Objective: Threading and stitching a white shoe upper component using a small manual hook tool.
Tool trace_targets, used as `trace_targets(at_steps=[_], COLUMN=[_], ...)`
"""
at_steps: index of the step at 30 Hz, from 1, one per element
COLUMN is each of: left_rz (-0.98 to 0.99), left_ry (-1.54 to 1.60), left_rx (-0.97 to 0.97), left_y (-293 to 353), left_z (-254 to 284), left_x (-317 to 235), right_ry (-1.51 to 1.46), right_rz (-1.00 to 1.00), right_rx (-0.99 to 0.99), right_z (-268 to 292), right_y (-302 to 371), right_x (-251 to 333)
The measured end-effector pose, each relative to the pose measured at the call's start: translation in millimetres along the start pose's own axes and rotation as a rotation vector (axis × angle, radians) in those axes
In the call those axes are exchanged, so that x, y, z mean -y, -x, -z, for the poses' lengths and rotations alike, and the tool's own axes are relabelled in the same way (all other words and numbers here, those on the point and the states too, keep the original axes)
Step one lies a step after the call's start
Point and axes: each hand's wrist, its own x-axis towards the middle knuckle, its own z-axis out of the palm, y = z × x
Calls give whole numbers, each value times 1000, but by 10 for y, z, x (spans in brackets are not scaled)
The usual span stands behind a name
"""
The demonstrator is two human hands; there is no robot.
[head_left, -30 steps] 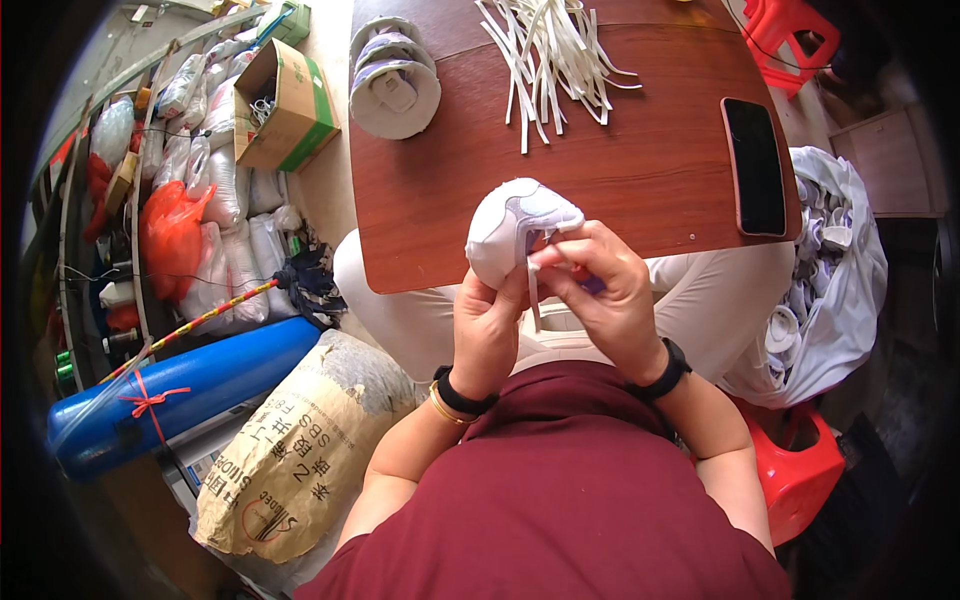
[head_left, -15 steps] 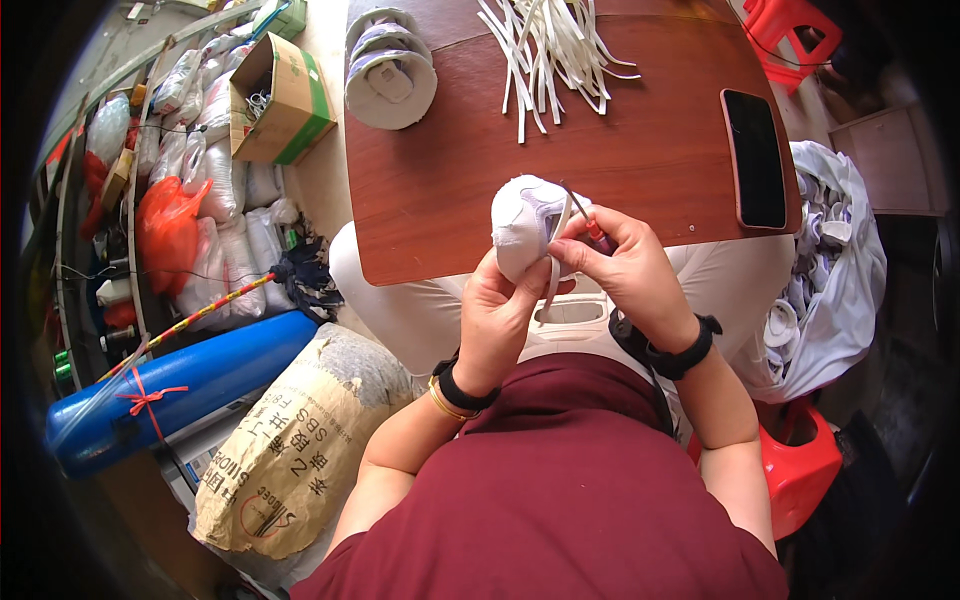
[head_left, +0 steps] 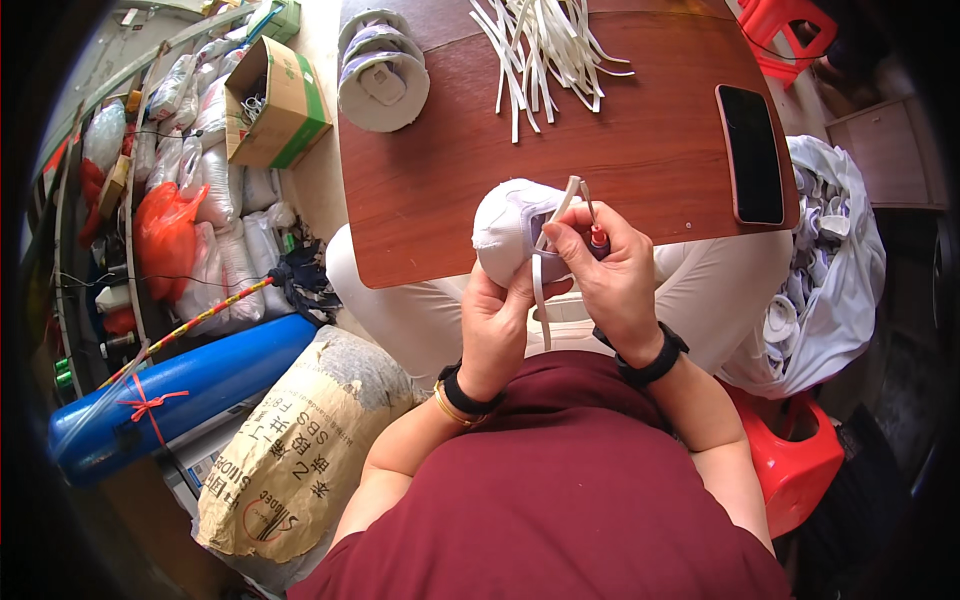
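Note:
My left hand (head_left: pixel 496 325) grips a small white piece shaped like a shoe upper (head_left: pixel 503 228), with a rounded end and a pale lavender opening. It is held just over the near edge of the table. My right hand (head_left: pixel 605 262) pinches a red-handled hook tool (head_left: pixel 599 238), whose thin metal shaft points up. A flat white lace (head_left: pixel 541 290) passes by the upper's opening. One part of it rises in a loop beside the metal shaft, and its other end hangs below my fingers. My fingers hide where the lace meets the upper.
On the brown table (head_left: pixel 430 200) lie a bundle of white laces (head_left: pixel 545 60), a stack of round white pieces (head_left: pixel 385 85) and a phone (head_left: pixel 752 160). To the right, a white bag (head_left: pixel 835 290) holds many similar pieces above a red stool (head_left: pixel 795 465). Left stand a carton (head_left: pixel 285 105) and a blue cylinder (head_left: pixel 190 395).
The upper has shifted slightly left. My right hand has drawn a little apart from it, and the lace now stands up in a loop beside the tool's shaft.

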Motion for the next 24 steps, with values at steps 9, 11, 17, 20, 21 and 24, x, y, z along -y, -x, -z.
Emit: trace_targets(at_steps=[9, 11, 17, 20, 21, 24], left_rz=[158, 188, 198, 174, 175, 172], left_ry=[193, 177, 158, 167, 167, 176], left_rx=[-55, -71, -54, -63, -60, -41], left_y=[-177, -179, -171, -145, -136, -118], left_z=[71, 89, 40, 22, 31, 46], left_x=[-113, -115, -97, -59, -42, -23], right_ry=[116, 107, -14, -66, -65, -29], right_rz=[130, 43, -88, -67, -66, -91], right_rx=[178, 203, 159, 81, 78, 82], right_z=[136, 114, 103, 91, 91, 109], right_y=[1, 46, 41, 29, 29, 16], right_x=[48, 90, 68, -22, -13, 12])
